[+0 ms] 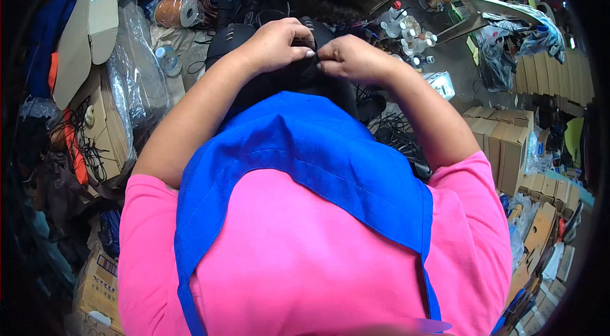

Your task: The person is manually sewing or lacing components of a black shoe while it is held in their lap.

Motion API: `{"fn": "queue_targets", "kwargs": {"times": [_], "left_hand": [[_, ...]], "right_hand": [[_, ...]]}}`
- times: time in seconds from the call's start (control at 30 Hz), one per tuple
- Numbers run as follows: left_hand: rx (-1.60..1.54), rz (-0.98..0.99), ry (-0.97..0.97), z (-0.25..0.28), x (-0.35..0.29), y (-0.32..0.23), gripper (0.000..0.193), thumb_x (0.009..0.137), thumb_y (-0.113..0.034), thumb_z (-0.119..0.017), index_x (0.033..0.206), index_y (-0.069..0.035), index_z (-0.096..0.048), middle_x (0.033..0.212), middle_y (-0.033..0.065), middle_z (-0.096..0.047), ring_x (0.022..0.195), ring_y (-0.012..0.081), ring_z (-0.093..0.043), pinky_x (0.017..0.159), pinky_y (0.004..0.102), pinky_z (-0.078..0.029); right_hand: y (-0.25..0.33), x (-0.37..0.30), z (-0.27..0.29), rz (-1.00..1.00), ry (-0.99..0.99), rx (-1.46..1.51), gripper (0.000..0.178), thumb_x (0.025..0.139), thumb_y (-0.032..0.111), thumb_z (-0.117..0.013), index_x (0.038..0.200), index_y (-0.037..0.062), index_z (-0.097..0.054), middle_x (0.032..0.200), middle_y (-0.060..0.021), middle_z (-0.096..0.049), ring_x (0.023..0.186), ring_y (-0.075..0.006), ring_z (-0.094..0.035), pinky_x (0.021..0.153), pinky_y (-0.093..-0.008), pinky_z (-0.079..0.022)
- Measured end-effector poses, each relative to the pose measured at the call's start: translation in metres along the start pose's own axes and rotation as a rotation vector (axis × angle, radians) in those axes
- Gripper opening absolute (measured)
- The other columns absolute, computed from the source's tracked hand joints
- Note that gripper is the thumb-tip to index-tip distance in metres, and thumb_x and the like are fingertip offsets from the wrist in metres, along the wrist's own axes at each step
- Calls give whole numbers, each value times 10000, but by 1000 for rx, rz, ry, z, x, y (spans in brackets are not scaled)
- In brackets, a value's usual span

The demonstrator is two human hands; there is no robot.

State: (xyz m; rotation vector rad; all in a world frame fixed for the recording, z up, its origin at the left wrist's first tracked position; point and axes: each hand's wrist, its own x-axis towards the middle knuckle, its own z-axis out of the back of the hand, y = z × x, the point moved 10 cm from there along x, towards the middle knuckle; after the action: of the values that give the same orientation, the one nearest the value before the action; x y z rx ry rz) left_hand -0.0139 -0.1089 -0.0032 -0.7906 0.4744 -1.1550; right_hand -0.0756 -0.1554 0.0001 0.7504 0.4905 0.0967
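A black, leather-like piece (323,34) with pale stitches along it lies over my lap, beyond the blue apron. My left hand (283,45) is closed around its edge, the fingers curled over and the thumb pointing right. Just to the right, my right hand (351,59) is closed in a pinch close to the same piece. Whatever sits between the right fingertips is too small or dark to make out. A similar black part with a stitched seam (230,35) shows left of my left wrist.
An orange spool of thread (176,12) and a plastic bottle (168,60) stand at the left, near clear plastic sheeting (136,78). Several small bottles (410,34) are grouped at the far right. Stacked cardboard boxes (508,139) and tangled black cords (400,136) lie on the right.
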Motion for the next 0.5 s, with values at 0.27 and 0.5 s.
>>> {"fn": "queue_targets", "kwargs": {"times": [0.27,0.5], "left_hand": [[-325,106,216,-10,10,21,194,770,-132,-689,923,-15,-666,885,65,-620,859,164,-580,800,302,-458],[-550,242,373,-18,6,27,260,781,-135,-671,1001,3,-669,938,64,-635,914,157,-589,859,282,-445]], "right_hand": [[-13,-57,29,-6,-362,481,197,853,198,-628,856,2,-644,705,-19,-553,701,-98,-542,631,-262,-443],[-2,-37,25,45,-440,21,209,809,81,-644,1010,112,-692,771,-57,-567,705,-152,-573,629,-269,-458]]}}
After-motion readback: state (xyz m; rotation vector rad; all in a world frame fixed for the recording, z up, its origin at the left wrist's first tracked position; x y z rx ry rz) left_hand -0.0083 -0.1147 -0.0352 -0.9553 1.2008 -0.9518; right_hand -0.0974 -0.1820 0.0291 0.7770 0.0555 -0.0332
